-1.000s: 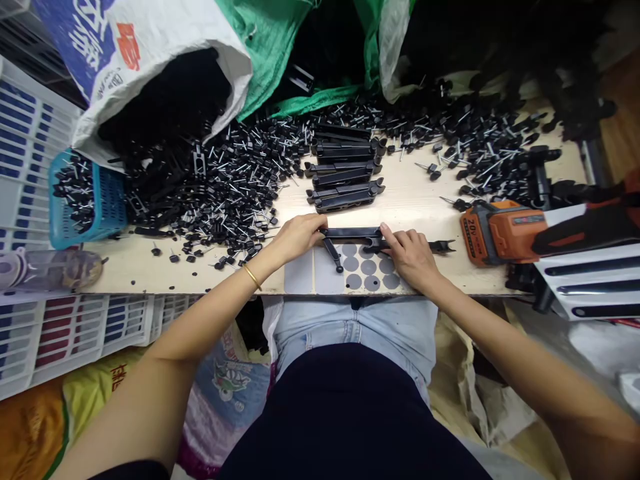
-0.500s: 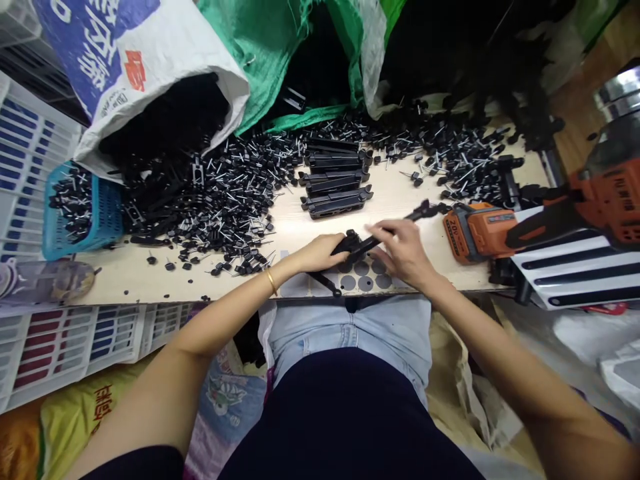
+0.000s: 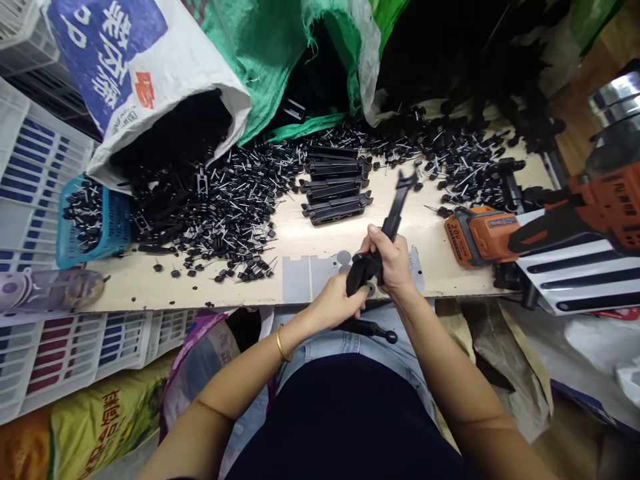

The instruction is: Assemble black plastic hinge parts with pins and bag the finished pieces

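Over the table's front edge, my left hand [image 3: 345, 297] is closed around the lower end of a black jointed plastic arm [image 3: 394, 217]. One loose section of it hangs below that hand, its round tip above my lap. My right hand [image 3: 395, 260] grips the same black piece higher up, its forked upper end pointing away from me. The exact joint between the hands is partly hidden by the fingers. Beyond them lies a stack of similar folded black pieces [image 3: 335, 190].
Black screw knobs [image 3: 240, 200] are heaped across the table [image 3: 255, 288], and a blue basket [image 3: 117, 223] of them stands at left. An orange cordless drill [image 3: 483, 237] lies at right. A white sack [image 3: 190, 50] and a green sack [image 3: 260, 47] lean at the back.
The black arm has swung from nearly level to pointing up and away. My hands have come closer together and nearer to me, and the view has shifted slightly.
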`<control>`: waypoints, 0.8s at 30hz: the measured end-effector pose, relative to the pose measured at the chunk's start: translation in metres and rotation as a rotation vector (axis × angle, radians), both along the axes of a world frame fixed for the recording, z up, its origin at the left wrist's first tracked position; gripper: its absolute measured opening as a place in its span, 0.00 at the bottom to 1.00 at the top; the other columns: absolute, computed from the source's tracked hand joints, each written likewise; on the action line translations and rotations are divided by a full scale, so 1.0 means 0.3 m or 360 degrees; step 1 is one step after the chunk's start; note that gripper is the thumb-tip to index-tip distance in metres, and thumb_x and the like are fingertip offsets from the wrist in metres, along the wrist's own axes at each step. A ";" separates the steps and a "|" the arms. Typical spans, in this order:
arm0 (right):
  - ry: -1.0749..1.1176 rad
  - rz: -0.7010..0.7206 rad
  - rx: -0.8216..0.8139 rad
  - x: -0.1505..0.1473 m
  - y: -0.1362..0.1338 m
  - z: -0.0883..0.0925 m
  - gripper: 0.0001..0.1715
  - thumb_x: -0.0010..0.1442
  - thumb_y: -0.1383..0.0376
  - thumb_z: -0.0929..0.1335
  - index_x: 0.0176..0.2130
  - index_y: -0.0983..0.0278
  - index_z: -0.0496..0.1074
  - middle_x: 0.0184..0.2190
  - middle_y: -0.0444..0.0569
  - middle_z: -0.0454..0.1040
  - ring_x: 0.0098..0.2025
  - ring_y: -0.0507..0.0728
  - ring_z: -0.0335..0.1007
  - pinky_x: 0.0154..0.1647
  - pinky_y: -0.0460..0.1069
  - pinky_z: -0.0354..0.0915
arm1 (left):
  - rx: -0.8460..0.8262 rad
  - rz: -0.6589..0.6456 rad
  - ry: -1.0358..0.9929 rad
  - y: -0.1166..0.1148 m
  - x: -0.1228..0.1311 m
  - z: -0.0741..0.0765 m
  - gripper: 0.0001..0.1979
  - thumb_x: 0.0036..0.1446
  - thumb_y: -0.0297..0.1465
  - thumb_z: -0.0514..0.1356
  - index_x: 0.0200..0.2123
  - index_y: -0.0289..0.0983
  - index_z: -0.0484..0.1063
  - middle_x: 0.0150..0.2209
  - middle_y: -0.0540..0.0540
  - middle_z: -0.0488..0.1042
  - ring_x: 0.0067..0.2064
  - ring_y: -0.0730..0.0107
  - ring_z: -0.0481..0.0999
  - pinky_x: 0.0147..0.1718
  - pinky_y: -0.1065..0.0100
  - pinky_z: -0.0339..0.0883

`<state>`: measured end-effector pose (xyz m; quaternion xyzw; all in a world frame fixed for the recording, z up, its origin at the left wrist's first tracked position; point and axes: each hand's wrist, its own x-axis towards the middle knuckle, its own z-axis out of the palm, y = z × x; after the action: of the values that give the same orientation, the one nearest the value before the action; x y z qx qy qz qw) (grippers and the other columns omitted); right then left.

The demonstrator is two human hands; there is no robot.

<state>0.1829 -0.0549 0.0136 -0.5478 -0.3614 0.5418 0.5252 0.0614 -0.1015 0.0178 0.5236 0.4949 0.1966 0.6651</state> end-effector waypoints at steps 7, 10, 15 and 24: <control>-0.0131 -0.0066 -0.0024 -0.018 -0.047 -0.023 0.26 0.53 0.47 0.67 0.17 0.63 0.64 0.15 0.44 0.67 0.19 0.51 0.63 0.22 0.47 0.60 | -0.0205 0.0005 -0.0457 0.001 -0.049 -0.048 0.24 0.52 0.51 0.59 0.37 0.35 0.67 0.19 0.53 0.67 0.18 0.76 0.65 0.18 0.74 0.60; -0.0223 -0.0101 0.0036 -0.050 -0.081 -0.010 0.25 0.53 0.49 0.68 0.18 0.64 0.67 0.16 0.44 0.68 0.20 0.51 0.64 0.23 0.46 0.60 | -0.0419 0.0247 -0.0680 0.003 -0.047 -0.055 0.35 0.51 0.60 0.53 0.47 0.35 0.67 0.21 0.52 0.68 0.17 0.78 0.61 0.14 0.74 0.55; -0.0227 -0.0281 0.0107 -0.083 -0.114 0.011 0.24 0.56 0.49 0.66 0.21 0.64 0.69 0.19 0.45 0.70 0.22 0.51 0.65 0.24 0.46 0.61 | -0.0592 0.0437 -0.0823 -0.006 -0.042 -0.045 0.35 0.49 0.58 0.57 0.48 0.35 0.69 0.22 0.50 0.68 0.23 0.74 0.66 0.18 0.74 0.58; -0.0296 -0.0015 -0.0104 -0.053 -0.062 0.005 0.26 0.53 0.49 0.68 0.17 0.65 0.69 0.14 0.44 0.66 0.18 0.50 0.61 0.22 0.46 0.59 | -0.0649 0.0575 -0.0831 -0.026 -0.003 -0.054 0.37 0.48 0.62 0.54 0.44 0.35 0.68 0.19 0.54 0.64 0.17 0.78 0.60 0.13 0.77 0.54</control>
<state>0.1669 -0.0734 0.0151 -0.6143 -0.3880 0.4975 0.4739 0.0604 -0.1094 0.0014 0.2170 0.4220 0.3350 0.8140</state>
